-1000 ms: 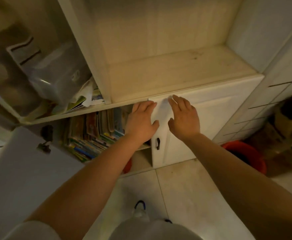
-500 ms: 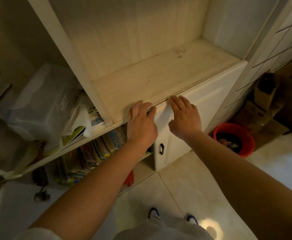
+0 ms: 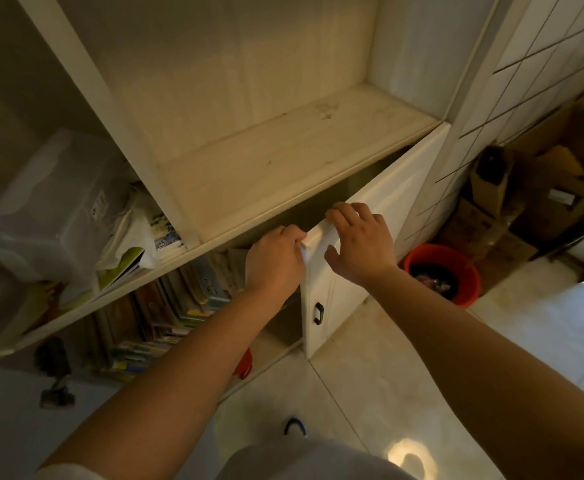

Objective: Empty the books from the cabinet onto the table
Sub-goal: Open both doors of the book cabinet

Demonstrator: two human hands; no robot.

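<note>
One head-worn wide-angle camera supplies the only view. It looks forward and steeply down along both forearms, at close range to the cabinet point(image 3: 283, 157) front. The floor point(image 3: 370, 358) fills the lower frame; straight lines bow toward the edges.

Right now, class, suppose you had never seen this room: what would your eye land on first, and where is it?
First, the two hands at the centre: the left hand and right hand grip the top edge of a white cabinet door that stands ajar. Next, the row of colourful books in the open compartment lower left. Then the orange bucket on the floor to the right.
</note>
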